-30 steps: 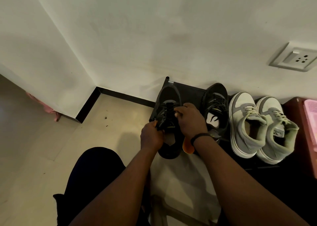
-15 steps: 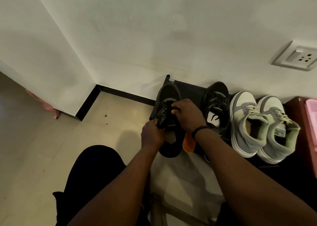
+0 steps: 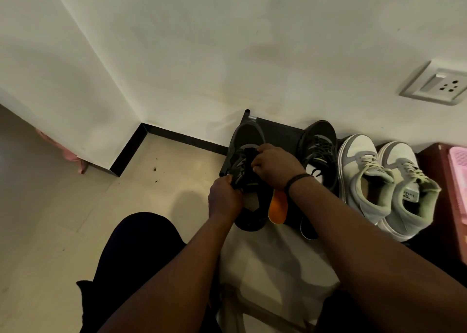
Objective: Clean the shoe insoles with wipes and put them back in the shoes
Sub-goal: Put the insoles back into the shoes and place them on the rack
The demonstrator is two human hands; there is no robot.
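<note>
A black sneaker [image 3: 249, 140] sits at the left end of a dark shoe rack [image 3: 280, 133], toe toward the wall. My left hand [image 3: 223, 198] grips its left side near the collar. My right hand [image 3: 275, 164], with a black wristband, pinches the tongue and laces. An orange insole [image 3: 277, 207] lies beside the shoe, partly under my right wrist. The second black sneaker [image 3: 319, 150] stands to the right, with a white patch showing inside. Whether an insole is inside the held shoe is hidden.
Two grey-and-white sneakers [image 3: 364, 178] [image 3: 406, 188] stand further right on the rack. A maroon box [image 3: 439, 193] with a pink lid [image 3: 458, 178] is at the far right. A wall socket [image 3: 437, 85] is above. A white sheet [image 3: 275, 259] lies below the rack, my dark-clad knee [image 3: 136, 254] left.
My right hand has slid a little up the tongue toward the toe. My left hand keeps its hold on the shoe's side. The shoe has hardly moved.
</note>
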